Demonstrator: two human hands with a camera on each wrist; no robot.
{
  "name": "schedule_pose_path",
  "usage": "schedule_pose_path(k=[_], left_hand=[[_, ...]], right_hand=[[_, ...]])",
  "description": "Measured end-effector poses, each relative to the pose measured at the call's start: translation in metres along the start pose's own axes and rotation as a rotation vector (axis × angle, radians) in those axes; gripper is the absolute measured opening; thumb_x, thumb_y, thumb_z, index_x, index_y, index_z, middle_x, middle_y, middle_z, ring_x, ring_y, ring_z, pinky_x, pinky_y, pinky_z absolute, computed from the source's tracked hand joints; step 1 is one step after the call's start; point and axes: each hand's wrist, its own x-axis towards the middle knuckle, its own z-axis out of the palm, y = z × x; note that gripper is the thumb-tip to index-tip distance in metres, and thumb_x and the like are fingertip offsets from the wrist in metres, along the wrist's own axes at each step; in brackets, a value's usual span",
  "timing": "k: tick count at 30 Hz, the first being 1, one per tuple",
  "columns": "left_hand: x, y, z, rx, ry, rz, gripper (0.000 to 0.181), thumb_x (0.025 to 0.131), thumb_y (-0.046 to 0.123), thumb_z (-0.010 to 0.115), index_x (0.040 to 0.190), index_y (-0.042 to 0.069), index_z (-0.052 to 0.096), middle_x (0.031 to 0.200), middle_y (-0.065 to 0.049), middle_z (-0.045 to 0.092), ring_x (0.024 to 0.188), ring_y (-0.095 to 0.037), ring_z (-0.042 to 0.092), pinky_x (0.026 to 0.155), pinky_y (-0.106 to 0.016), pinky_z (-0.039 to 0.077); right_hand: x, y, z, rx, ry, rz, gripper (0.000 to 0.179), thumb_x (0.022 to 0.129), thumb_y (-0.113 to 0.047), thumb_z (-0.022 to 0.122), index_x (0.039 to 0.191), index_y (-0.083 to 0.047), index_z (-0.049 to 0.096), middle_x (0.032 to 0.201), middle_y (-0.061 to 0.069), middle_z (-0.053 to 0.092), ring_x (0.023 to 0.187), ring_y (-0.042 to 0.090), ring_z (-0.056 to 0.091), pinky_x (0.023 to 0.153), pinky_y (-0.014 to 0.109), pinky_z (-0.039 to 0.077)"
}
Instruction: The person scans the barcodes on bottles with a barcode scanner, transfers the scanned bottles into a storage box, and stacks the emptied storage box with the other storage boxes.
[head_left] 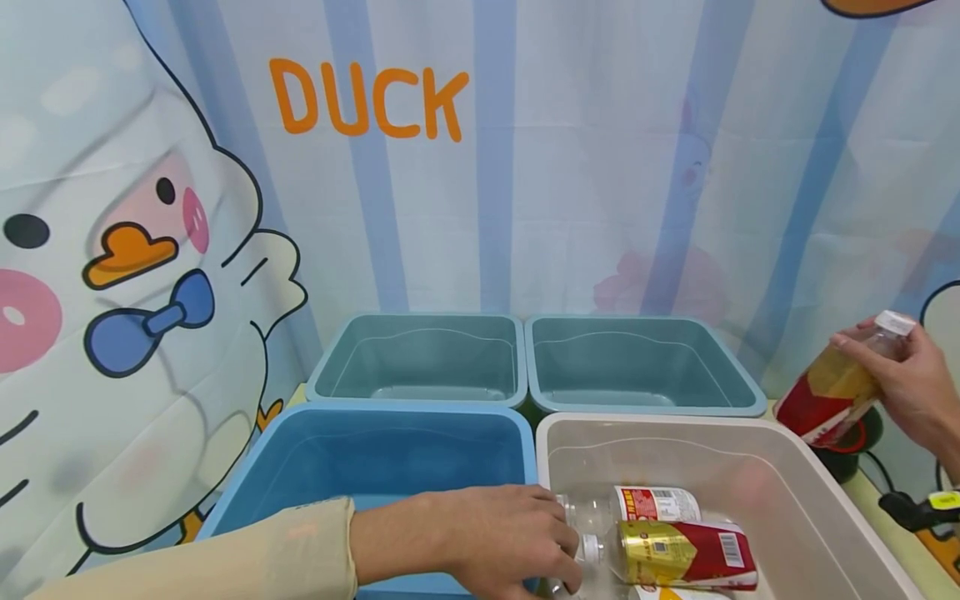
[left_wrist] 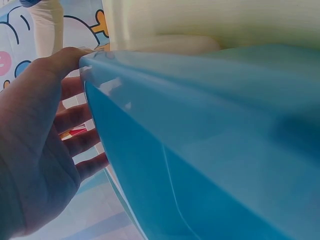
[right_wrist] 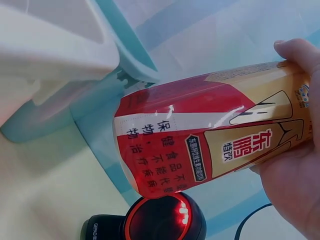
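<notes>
My right hand (head_left: pixel 918 383) grips a clear plastic drink bottle (head_left: pixel 836 383) near its white cap. The bottle, with its red and gold label, tilts bottom-down to the left, past the beige bin's right side. In the right wrist view, the label of that bottle (right_wrist: pixel 210 130) faces the camera. My left hand (head_left: pixel 495 533) reaches over the rims where the blue and beige bins meet, its fingertips beside bottle necks. The left wrist view shows the left hand (left_wrist: pixel 45 125) with fingers spread past the blue bin's rim (left_wrist: pixel 150 80). A similar red and gold bottle (head_left: pixel 686 554) lies in the beige bin (head_left: pixel 787 492).
Another bottle with a red and white label (head_left: pixel 656 504) lies in the beige bin. The blue bin (head_left: pixel 360 450) stands to its left, with two teal bins (head_left: pixel 420 358) behind. A black scanner with a glowing red ring (right_wrist: pixel 165 220) sits below the held bottle.
</notes>
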Motion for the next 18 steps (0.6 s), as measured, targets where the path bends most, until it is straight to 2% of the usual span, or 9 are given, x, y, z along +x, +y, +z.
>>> schedule_pose_path(k=[5, 6, 8, 9, 12, 13, 15, 18], left_hand=[[0.000, 0.000, 0.000, 0.000, 0.001, 0.001, 0.038, 0.103, 0.053, 0.057, 0.134, 0.034, 0.069, 0.131, 0.018, 0.064, 0.120, 0.003, 0.054, 0.118, -0.027, 0.030], [0.000, 0.000, 0.000, 0.000, 0.001, 0.000, 0.038, 0.103, 0.053, 0.057, 0.134, 0.034, 0.069, 0.131, 0.018, 0.064, 0.120, 0.003, 0.054, 0.118, -0.027, 0.030], [0.000, 0.000, 0.000, -0.002, 0.001, -0.002, 0.038, 0.103, 0.053, 0.057, 0.134, 0.034, 0.069, 0.131, 0.018, 0.064, 0.120, 0.003, 0.054, 0.118, -0.027, 0.030], [0.000, 0.000, 0.000, -0.003, 0.001, -0.002, 0.038, 0.103, 0.053, 0.057, 0.134, 0.034, 0.069, 0.131, 0.018, 0.064, 0.120, 0.003, 0.055, 0.118, -0.027, 0.030], [0.000, 0.000, 0.000, -0.007, -0.001, -0.005, 0.038, 0.103, 0.053, 0.057, 0.134, 0.034, 0.069, 0.131, 0.018, 0.064, 0.120, 0.003, 0.055, 0.118, -0.026, 0.030], [0.000, 0.000, 0.000, -0.008, -0.002, -0.006, 0.038, 0.103, 0.053, 0.057, 0.134, 0.034, 0.069, 0.131, 0.018, 0.064, 0.120, 0.003, 0.055, 0.118, -0.026, 0.030], [0.000, 0.000, 0.000, -0.009, -0.003, -0.007, 0.038, 0.103, 0.054, 0.057, 0.134, 0.034, 0.069, 0.131, 0.018, 0.064, 0.120, 0.003, 0.055, 0.118, -0.026, 0.030], [0.000, 0.000, 0.000, -0.010, -0.004, -0.007, 0.039, 0.103, 0.054, 0.057, 0.134, 0.034, 0.069, 0.131, 0.018, 0.064, 0.120, 0.003, 0.055, 0.117, -0.026, 0.030]], right_hand=[[0.002, -0.005, -0.003, -0.015, 0.012, 0.037, 0.033, 0.106, -0.025, 0.062, 0.129, -0.039, 0.043, 0.117, -0.018, 0.048, 0.098, 0.008, 0.050, 0.079, 0.012, 0.049], [0.003, -0.005, -0.003, -0.014, 0.014, 0.042, 0.034, 0.105, -0.026, 0.062, 0.130, -0.040, 0.042, 0.118, -0.018, 0.048, 0.099, 0.008, 0.049, 0.090, 0.019, 0.051], [0.004, -0.006, -0.003, -0.013, 0.021, 0.048, 0.037, 0.105, -0.027, 0.063, 0.132, -0.042, 0.041, 0.118, -0.020, 0.047, 0.100, 0.006, 0.049, 0.108, 0.035, 0.045], [0.005, -0.007, -0.003, -0.004, 0.025, 0.050, 0.038, 0.105, -0.027, 0.063, 0.132, -0.042, 0.041, 0.118, -0.020, 0.047, 0.100, 0.006, 0.048, 0.112, 0.039, 0.042], [0.007, -0.011, -0.003, 0.001, 0.028, 0.054, 0.038, 0.105, -0.029, 0.062, 0.133, -0.043, 0.040, 0.119, -0.021, 0.046, 0.101, 0.006, 0.047, 0.120, 0.058, 0.023], [0.007, -0.012, -0.003, -0.004, 0.029, 0.054, 0.038, 0.106, -0.030, 0.062, 0.134, -0.044, 0.040, 0.119, -0.022, 0.046, 0.102, 0.006, 0.046, 0.121, 0.056, 0.024], [0.008, -0.016, -0.003, -0.017, 0.032, 0.044, 0.037, 0.106, -0.031, 0.061, 0.135, -0.043, 0.041, 0.120, -0.021, 0.047, 0.102, 0.008, 0.047, 0.115, 0.039, 0.037], [0.010, -0.022, -0.003, -0.003, 0.034, 0.020, 0.037, 0.106, -0.028, 0.061, 0.136, -0.040, 0.043, 0.119, -0.019, 0.049, 0.101, 0.009, 0.048, 0.091, 0.016, 0.047]])
